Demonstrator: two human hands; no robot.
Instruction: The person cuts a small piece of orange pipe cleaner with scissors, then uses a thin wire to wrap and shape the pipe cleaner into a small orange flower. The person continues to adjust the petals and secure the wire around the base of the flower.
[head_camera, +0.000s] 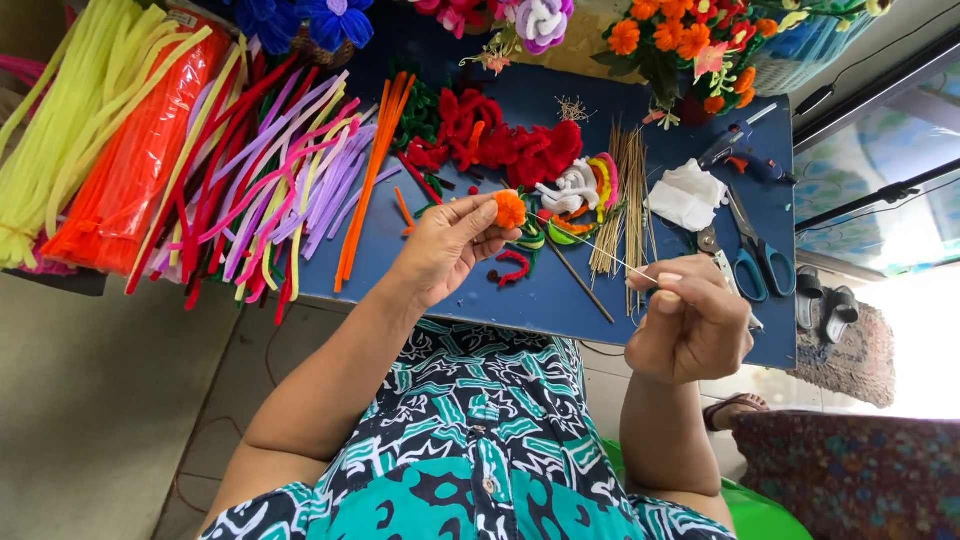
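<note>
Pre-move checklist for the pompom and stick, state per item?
1. Left hand pinches orange pompom: ok.
2. Right hand grips thin stick: ok.
3. Stick tip at pompom: cannot tell, tip hidden behind it.
4. Pompom held above blue table, not resting on it: ok.
5. Scissors lie apart from both hands: ok.
6. Spare sticks beside the work: ok.

Bare blue counter (560, 300) shows only in a narrow strip along the near edge, beneath and between the two hands, and a hand could pass there. To the left, loose pipe cleaners (270, 180) and bagged orange bundles (130, 170) block the surface, while red fuzzy flowers (500, 145) and thin wooden sticks (625, 200) crowd the middle. On the right, scissors (755, 255), a crumpled tissue (688, 195) and a glue gun (740, 155) fill the corner.
</note>
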